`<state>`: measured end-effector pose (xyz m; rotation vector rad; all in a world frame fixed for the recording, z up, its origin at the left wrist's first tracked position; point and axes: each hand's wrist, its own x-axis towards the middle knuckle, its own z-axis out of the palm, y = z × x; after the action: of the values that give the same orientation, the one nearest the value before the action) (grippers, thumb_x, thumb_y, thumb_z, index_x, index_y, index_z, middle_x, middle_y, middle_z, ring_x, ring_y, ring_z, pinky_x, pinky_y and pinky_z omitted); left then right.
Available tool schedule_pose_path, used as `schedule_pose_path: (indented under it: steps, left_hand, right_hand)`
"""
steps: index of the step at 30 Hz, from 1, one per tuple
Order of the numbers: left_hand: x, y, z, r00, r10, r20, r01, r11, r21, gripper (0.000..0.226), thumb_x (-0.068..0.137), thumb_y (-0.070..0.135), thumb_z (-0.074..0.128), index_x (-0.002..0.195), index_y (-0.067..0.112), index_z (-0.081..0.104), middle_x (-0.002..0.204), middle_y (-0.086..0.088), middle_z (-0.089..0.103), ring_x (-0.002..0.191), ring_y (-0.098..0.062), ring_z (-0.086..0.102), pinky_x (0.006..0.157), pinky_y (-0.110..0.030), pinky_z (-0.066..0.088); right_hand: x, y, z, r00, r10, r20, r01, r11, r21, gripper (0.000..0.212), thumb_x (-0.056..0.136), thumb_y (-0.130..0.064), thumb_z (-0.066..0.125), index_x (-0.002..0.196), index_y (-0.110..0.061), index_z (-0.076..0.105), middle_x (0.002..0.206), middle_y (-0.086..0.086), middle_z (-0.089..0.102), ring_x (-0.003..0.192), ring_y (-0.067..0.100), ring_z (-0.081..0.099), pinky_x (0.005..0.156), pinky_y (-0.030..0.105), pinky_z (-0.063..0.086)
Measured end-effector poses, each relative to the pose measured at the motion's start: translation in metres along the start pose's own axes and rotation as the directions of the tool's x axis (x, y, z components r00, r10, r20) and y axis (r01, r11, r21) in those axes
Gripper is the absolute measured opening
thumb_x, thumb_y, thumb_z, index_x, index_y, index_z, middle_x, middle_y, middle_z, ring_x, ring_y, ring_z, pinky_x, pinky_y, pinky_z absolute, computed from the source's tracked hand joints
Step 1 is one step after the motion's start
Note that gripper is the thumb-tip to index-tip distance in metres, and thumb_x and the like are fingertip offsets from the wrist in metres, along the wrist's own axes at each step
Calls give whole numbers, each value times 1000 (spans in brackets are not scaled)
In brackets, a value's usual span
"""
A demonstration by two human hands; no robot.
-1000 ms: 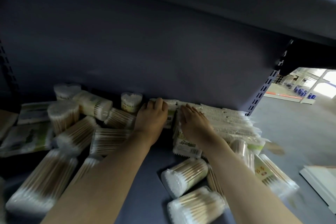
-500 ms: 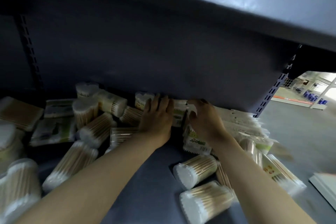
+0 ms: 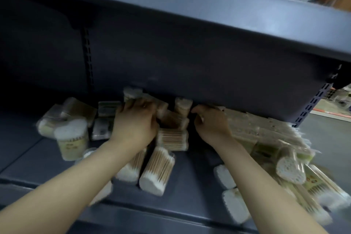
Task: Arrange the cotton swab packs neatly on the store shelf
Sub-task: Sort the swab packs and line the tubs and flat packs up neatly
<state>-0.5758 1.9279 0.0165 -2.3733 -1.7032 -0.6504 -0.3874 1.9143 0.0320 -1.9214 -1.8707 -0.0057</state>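
Overhead, the dark grey metal upper shelf (image 3: 209, 11) hides the back of the dark blue-grey lower shelf board (image 3: 38, 157) that carries everything. Along that board's right end and back right corner lies the largest mass, a row of flat clear-plastic sleeves of wooden-stick cotton swabs (image 3: 262, 131); their long axes run from the back edge toward the front, and blur keeps me from counting them, though there are many. Next in size are the clear plastic tubs of cotton swabs with white tips (image 3: 157, 173): I count roughly a dozen, most tipped on their sides at mixed angles across the middle and left of the board, one standing upright tub (image 3: 73, 138) near the left. Smaller, two or three flat greenish packets (image 3: 101, 129) lie toward the back left.

Both hands reach to the back edge. The left hand (image 3: 134, 121) has its fingers curled over a tub lying at the back (image 3: 161, 106), whose long axis runs left to right, away from the grip toward the right. The right hand (image 3: 210, 123) curls its fingers at the near end of the sleeve row; whether it actually pinches one I cannot tell. The loose tubs lie nearer the left hand, the sleeves nearer the right
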Motion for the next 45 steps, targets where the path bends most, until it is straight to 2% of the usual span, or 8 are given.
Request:
schedule_pose_path:
  steps: [6,13,16,21,29,36,41,45]
  left_hand:
    - [-19,-46,-16,997,-69,-39,71,996,54,37,69,30,40,77,12,71,78,-13,66,66,-36,60,60,-37,46]
    - [-32,-95,-33,986,-136,-94,144,987,75,27,70,24,46,68,14,70,72,-10,66,63,-36,58,63,-38,45]
    - [-37,-114,-33,993,-105,-58,108,993,55,42,75,34,33,68,15,71,73,-7,67,65,-34,59,62,-35,44]
    - [-45,-129,-32,998,-53,-45,52,998,-30,41,77,40,35,67,19,69,74,-2,68,68,-33,61,65,-35,45]
    - [-43,-133,-26,989,-126,-72,118,987,-114,59,63,56,21,82,22,66,90,5,65,88,-25,56,65,-29,40]
    - [-47,-138,-29,987,-156,42,159,983,-95,16,84,31,52,94,25,62,99,9,60,92,-16,55,64,-26,39]
    - [-53,-151,-24,987,-161,11,162,983,-83,18,80,27,53,87,19,68,94,3,64,90,-21,57,62,-27,37]
    - [-53,-156,-24,989,-148,-16,147,987,-68,43,70,40,33,82,21,69,85,4,65,85,-22,59,61,-28,43]
  right_hand:
    - [3,-41,12,995,-94,42,91,993,68,31,87,-7,46,112,-18,61,121,4,59,112,22,53,94,37,43]
    - [9,-78,33,956,-278,96,259,950,176,33,92,-10,46,121,-22,57,129,-2,53,119,16,47,95,23,37]
    - [12,-96,41,922,-379,81,355,909,219,32,93,-9,46,123,-14,57,133,0,51,125,16,42,102,23,31]
    - [24,-114,54,903,-419,94,386,889,246,34,96,-15,45,129,-14,53,138,-1,46,128,14,39,107,27,29]
    - [30,-117,66,900,-397,180,359,909,212,30,97,-24,43,119,-15,61,132,-4,53,122,12,45,100,23,35]
    - [37,-118,60,874,-443,199,439,896,68,22,93,-22,49,100,-11,66,117,-1,57,109,17,52,91,33,42]
    - [42,-141,62,843,-495,211,505,863,10,34,92,-15,46,124,-17,57,133,-5,50,121,13,44,91,15,27]
    - [43,-162,74,761,-511,400,568,823,-29,37,92,-19,44,128,-16,53,130,6,54,119,24,49,93,27,41]
